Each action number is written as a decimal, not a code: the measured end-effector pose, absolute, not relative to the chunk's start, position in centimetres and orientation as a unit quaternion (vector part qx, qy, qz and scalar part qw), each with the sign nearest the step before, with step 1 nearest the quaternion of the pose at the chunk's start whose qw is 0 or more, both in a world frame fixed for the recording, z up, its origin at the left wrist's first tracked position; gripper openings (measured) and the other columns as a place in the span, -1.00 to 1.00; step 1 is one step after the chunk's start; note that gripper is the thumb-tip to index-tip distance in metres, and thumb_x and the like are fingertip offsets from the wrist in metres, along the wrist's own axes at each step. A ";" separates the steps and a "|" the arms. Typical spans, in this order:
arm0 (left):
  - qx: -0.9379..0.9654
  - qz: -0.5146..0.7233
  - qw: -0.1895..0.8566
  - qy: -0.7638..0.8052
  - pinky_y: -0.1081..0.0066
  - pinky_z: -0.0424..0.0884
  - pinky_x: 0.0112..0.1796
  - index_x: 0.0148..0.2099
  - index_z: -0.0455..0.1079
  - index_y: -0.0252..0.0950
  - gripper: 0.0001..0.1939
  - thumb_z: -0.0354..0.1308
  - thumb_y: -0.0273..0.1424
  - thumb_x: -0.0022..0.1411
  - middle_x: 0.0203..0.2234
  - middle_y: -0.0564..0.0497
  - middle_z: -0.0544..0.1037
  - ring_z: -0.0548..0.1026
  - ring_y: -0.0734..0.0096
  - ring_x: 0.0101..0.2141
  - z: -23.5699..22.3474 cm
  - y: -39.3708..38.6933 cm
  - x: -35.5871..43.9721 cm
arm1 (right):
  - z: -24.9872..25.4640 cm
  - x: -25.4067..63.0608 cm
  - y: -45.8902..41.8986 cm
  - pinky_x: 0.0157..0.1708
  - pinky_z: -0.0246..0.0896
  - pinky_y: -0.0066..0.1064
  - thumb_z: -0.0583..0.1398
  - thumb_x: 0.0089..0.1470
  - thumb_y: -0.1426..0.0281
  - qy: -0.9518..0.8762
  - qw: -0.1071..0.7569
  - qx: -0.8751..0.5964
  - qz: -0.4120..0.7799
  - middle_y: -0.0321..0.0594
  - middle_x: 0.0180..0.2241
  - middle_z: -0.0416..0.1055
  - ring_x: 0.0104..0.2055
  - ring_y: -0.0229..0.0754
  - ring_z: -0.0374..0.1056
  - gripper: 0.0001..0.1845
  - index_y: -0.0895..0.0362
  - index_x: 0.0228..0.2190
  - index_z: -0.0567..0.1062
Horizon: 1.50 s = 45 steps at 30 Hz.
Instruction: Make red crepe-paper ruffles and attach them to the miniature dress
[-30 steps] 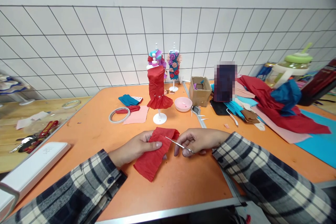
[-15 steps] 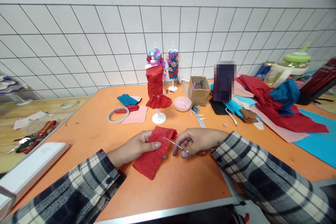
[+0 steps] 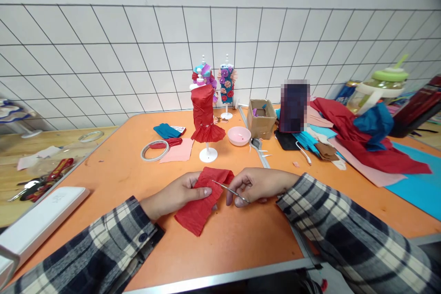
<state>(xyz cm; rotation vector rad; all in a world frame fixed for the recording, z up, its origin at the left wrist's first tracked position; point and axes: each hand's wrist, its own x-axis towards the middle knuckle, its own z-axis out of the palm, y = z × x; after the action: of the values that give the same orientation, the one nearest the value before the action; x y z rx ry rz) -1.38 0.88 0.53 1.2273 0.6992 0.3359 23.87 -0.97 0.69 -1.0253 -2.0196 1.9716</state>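
Observation:
My left hand is closed on a folded piece of red crepe paper, thumb on top. In my right hand are small metal scissors; their thin blades lie across the upper part of the red paper. The fingers partly hide the scissor handles. Just beyond my hands stands a small dress form on a white base, wrapped in a red paper dress with a flared hem. Two more decorated forms stand behind it, one of them a blue form with paper flowers.
A tape roll and pink paper lie left of the red dress form. To its right are a pink bowl, a cardboard box and a dark phone-like screen. Heaped red paper covers the right side.
The scissor tips have shifted slightly left over the red paper. Both hands otherwise stay in nearly the same place.

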 end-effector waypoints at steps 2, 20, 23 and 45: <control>0.560 0.154 0.749 0.320 0.43 0.45 -0.37 -0.21 0.46 -0.37 -0.73 0.34 -0.29 0.11 -0.42 -0.08 0.63 0.57 0.34 -0.44 0.4 0.9 -1.4 | 0.6 24.0 -0.9 -0.77 -0.08 -0.65 0.32 -0.01 0.13 -0.670 0.067 -0.347 0.653 -0.46 -0.57 0.24 -0.69 -0.51 0.05 -0.51 0.19 -0.12 0.53; 0.554 0.165 0.752 0.316 0.45 0.45 -0.39 -0.21 0.44 -0.36 -0.72 0.36 -0.30 0.09 -0.43 -0.06 0.61 0.56 0.36 -0.45 0.3 1.0 -1.4 | 0.9 23.9 -1.1 -0.76 -0.06 -0.66 0.29 0.00 0.06 -0.659 0.075 -0.326 0.673 -0.43 -0.52 0.26 -0.67 -0.53 0.03 -0.49 0.22 -0.17 0.52; 0.549 0.171 0.753 0.320 0.43 0.44 -0.38 -0.23 0.43 -0.35 -0.72 0.36 -0.30 0.08 -0.44 -0.05 0.61 0.56 0.35 -0.45 0.4 0.9 -1.4 | 0.8 24.1 -1.0 -0.76 0.00 -0.67 0.31 -0.03 0.05 -0.662 0.070 -0.336 0.666 -0.42 -0.52 0.27 -0.66 -0.51 0.07 -0.47 0.20 -0.17 0.53; 0.547 0.178 0.756 0.312 0.40 0.46 -0.37 -0.24 0.40 -0.36 -0.74 0.34 -0.32 0.10 -0.42 -0.06 0.61 0.58 0.32 -0.42 0.5 0.9 -1.2 | 1.1 24.2 -1.0 -0.70 0.04 -0.65 0.29 -0.01 0.06 -0.681 0.062 -0.347 0.642 -0.41 -0.53 0.24 -0.62 -0.47 0.11 -0.48 0.18 -0.12 0.54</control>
<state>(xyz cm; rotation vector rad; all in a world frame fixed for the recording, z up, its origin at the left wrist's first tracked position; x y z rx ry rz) -1.23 0.89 0.52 1.1923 0.6813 0.3872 24.17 -0.96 1.14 -1.0479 -2.0605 1.9408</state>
